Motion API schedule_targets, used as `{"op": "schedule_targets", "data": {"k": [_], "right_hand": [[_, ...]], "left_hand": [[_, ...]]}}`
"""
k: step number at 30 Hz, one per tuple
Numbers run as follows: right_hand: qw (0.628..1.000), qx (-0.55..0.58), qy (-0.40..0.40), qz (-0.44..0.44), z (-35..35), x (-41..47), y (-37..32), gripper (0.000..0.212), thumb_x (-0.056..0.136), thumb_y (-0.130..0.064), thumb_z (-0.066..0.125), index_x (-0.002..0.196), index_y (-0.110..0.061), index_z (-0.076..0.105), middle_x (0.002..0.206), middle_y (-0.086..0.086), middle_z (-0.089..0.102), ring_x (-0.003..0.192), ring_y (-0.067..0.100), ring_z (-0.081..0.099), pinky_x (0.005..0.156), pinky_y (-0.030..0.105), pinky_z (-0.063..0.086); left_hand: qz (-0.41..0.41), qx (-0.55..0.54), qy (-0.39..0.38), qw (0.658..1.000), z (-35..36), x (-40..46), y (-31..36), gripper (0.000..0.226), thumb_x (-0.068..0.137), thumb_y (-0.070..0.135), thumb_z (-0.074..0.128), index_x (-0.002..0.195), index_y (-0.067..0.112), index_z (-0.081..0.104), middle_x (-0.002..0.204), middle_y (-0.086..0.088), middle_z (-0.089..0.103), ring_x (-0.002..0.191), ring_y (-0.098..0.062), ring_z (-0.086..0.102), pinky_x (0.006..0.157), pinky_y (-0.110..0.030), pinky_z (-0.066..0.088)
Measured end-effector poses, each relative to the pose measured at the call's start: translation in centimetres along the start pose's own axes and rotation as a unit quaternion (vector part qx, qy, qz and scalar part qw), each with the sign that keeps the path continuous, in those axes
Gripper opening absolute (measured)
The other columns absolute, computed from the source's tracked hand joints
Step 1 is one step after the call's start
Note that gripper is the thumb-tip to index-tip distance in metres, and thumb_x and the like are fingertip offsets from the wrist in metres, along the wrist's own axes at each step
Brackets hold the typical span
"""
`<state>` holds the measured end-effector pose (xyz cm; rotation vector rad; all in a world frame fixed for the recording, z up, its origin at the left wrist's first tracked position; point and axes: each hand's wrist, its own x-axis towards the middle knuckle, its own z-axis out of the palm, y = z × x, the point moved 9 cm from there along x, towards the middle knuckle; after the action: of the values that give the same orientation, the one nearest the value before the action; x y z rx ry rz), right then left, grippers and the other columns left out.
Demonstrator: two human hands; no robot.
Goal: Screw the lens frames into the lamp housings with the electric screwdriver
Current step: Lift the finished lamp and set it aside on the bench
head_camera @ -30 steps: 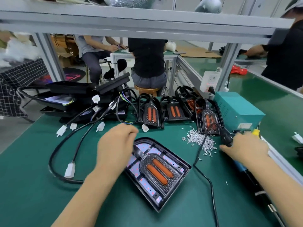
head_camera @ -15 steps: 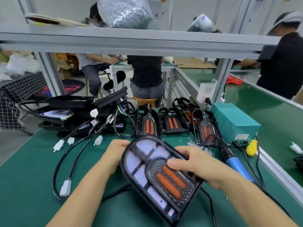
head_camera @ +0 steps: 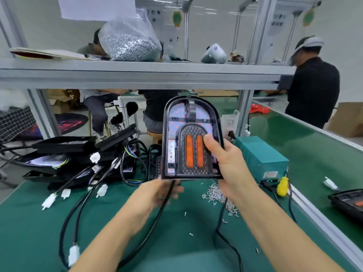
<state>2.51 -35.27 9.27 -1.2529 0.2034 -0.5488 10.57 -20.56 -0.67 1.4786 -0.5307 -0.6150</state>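
Right hand: the right hand (head_camera: 229, 163) grips the right edge of the black arch-topped lamp housing (head_camera: 191, 138), thumb pressed on its face beside the two orange lens strips (head_camera: 194, 151).
Left hand: the left hand (head_camera: 157, 193) is under the housing's flat lower edge, fingers curled round the black cable (head_camera: 155, 216) that leaves it; whether it also carries the housing I cannot tell.
Lamp housing: held upright off the green worktop (head_camera: 176, 252), face toward the camera, rounded end up, between the two hands.
Near worktop: the black cable loops left to a white plug (head_camera: 73, 254); loose small silver screws (head_camera: 218, 195) are scattered just right of the left hand.
Middle left: a pile of black housings with wires and white connectors (head_camera: 78, 154).
Middle right: a teal metal box (head_camera: 263, 156), with a yellow object (head_camera: 282, 186) beside it.
Far shelf: a grey metal shelf (head_camera: 137, 73) carries a clear bag of silver screws (head_camera: 129, 40).
Background: a person in black (head_camera: 314, 91) stands far right; others sit beyond the shelf frame.
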Motion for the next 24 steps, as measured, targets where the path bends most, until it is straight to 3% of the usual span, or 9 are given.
{"op": "schedule_targets", "data": {"k": [2,5,10,13,15,17,20,22,24], "right_hand": [[1.000,0.024,0.004,-0.006,0.3,0.2,-0.6,0.049,0.075,-0.035,0.068,0.112,-0.004,0.066,0.104,0.015,0.073,0.089,0.028,0.070,0.079,0.042,0.060],[0.999,0.039,-0.008,-0.004,0.6,0.5,-1.6,0.035,0.088,-0.028,0.065,0.113,-0.004,0.067,0.099,0.013,0.075,0.081,0.025,0.072,0.067,0.036,0.059],[0.998,0.054,-0.029,-0.005,-0.6,1.0,-3.6,0.035,0.078,-0.034,0.067,0.102,-0.008,0.070,0.091,0.009,0.074,0.074,0.022,0.071,0.069,0.035,0.059],[0.997,0.071,-0.042,0.003,-2.5,1.0,-4.5,0.033,0.076,-0.036,0.066,0.097,-0.012,0.073,0.094,0.010,0.074,0.077,0.021,0.071,0.077,0.036,0.059],[0.995,0.078,-0.052,0.019,-3.7,0.7,-4.4,0.028,0.078,-0.035,0.063,0.090,-0.013,0.077,0.092,0.010,0.074,0.075,0.019,0.072,0.070,0.033,0.060],[0.996,0.051,-0.063,0.044,-4.1,0.0,-3.4,0.029,0.078,-0.034,0.061,0.084,-0.011,0.076,0.092,0.020,0.070,0.073,0.024,0.070,0.067,0.033,0.060],[0.994,-0.040,-0.072,0.073,-3.4,-1.3,-0.9,0.032,0.072,-0.036,0.063,0.079,-0.006,0.073,0.092,0.029,0.056,0.061,0.028,0.060,0.061,0.031,0.056],[0.990,-0.059,-0.096,0.083,-2.1,-2.2,0.6,0.037,0.072,-0.035,0.065,0.087,-0.001,0.069,0.080,0.027,0.058,0.055,0.025,0.057,0.056,0.030,0.051],[0.985,-0.054,-0.125,0.103,-0.6,-3.0,2.1,0.044,0.075,-0.035,0.065,0.097,0.004,0.062,0.067,0.021,0.059,0.051,0.024,0.056,0.054,0.029,0.049]], "left_hand": [[0.016,-0.040,-0.039,0.998,0.3,-1.0,1.1,0.039,0.084,0.036,0.062,0.115,0.012,0.062,0.097,-0.010,0.073,0.080,-0.018,0.066,0.073,-0.026,0.049],[0.013,0.029,-0.056,0.998,0.1,-2.4,0.9,0.063,0.062,0.019,0.077,0.121,0.012,0.056,0.081,-0.006,0.067,0.072,-0.013,0.060,0.069,-0.018,0.048],[-0.061,0.188,-0.072,0.978,-2.2,-6.5,-2.3,0.029,0.067,0.016,0.068,0.096,0.017,0.068,0.069,-0.003,0.063,0.064,-0.014,0.055,0.068,-0.022,0.045],[-0.068,0.424,-0.017,0.903,-7.4,-9.2,-2.6,0.015,0.074,0.031,0.067,0.085,0.041,0.065,0.073,0.009,0.070,0.068,-0.007,0.062,0.076,-0.026,0.050],[-0.044,0.530,0.080,0.843,-11.2,-10.9,-0.5,0.020,0.083,0.028,0.066,0.084,0.047,0.061,0.064,0.018,0.065,0.060,-0.001,0.058,0.068,-0.024,0.050],[0.016,0.501,0.202,0.841,-13.9,-11.9,2.2,0.034,0.084,0.013,0.067,0.082,0.046,0.064,0.063,0.018,0.064,0.058,-0.005,0.057,0.063,-0.025,0.048],[0.130,0.339,0.327,0.872,-16.0,-12.2,6.0,0.042,0.089,0.001,0.057,0.087,0.041,0.070,0.081,0.014,0.071,0.079,-0.016,0.063,0.076,-0.032,0.048],[0.164,0.218,0.361,0.892,-15.8,-11.2,8.0,0.034,0.093,0.006,0.051,0.088,0.032,0.072,0.070,-0.003,0.066,0.064,-0.015,0.053,0.060,-0.021,0.040],[0.178,0.101,0.354,0.913,-14.4,-9.7,9.9,0.028,0.097,0.011,0.046,0.088,0.021,0.070,0.045,0.009,0.046,0.042,-0.002,0.035,0.041,-0.015,0.021]]}}
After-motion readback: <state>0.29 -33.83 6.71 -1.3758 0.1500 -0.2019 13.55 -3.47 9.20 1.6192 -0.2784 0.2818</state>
